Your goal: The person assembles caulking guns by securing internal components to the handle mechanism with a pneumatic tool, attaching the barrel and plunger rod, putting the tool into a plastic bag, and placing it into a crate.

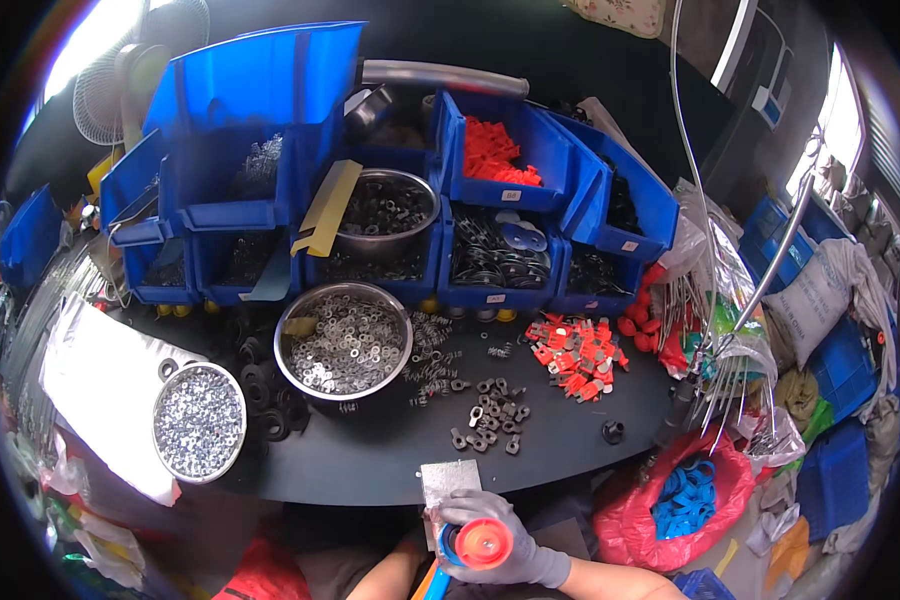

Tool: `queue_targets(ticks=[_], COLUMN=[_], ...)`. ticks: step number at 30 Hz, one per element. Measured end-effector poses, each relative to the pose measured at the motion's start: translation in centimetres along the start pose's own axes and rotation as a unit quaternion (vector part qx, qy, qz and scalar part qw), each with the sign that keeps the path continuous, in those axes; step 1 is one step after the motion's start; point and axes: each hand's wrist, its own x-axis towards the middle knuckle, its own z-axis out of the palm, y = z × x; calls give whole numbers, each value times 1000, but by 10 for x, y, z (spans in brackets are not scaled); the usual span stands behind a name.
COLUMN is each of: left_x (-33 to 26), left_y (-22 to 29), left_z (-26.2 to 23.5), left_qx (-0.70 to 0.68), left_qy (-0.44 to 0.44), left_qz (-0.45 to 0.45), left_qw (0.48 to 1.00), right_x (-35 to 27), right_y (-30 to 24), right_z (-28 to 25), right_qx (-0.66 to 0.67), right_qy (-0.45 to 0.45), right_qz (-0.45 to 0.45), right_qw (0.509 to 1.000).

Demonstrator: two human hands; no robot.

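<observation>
My right hand (525,560), in a grey glove, is closed around a round piece with a red-orange top (484,543) and a blue ring. Its fingers reach over a silver metal block (450,482) at the table's front edge. A blue handle-like part and an orange strip show just below the piece. My left forearm (390,574) comes in from the lower edge, bare; the left hand's fingers are hidden beside the block. Nearest on the table lie several dark metal eye-shaped fittings (490,415), and right of them a pile of red-orange clips (577,357) with metal parts.
A steel bowl of washers (406,325) and a white tub of small nuts (156,440) stand left. Stacked blue bins (500,296) line the back. A red bag (620,525) with blue rings sits at the right, near thin metal rods (735,385).
</observation>
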Motion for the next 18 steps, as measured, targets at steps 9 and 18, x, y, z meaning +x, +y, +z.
queue_targets(ticks=[9,18], left_x=[-48,-57], left_y=[-89,-35], left_z=[-51,-49], left_qx=[107,161], left_qy=[-82,7], left_qz=[-55,-177], left_qw=[989,971], right_x=[8,94], right_y=[-21,-131], right_z=[-1,-196], right_qx=[-9,-410], right_qy=[27,-83], right_qz=[-53,-637], right_qw=[998,648])
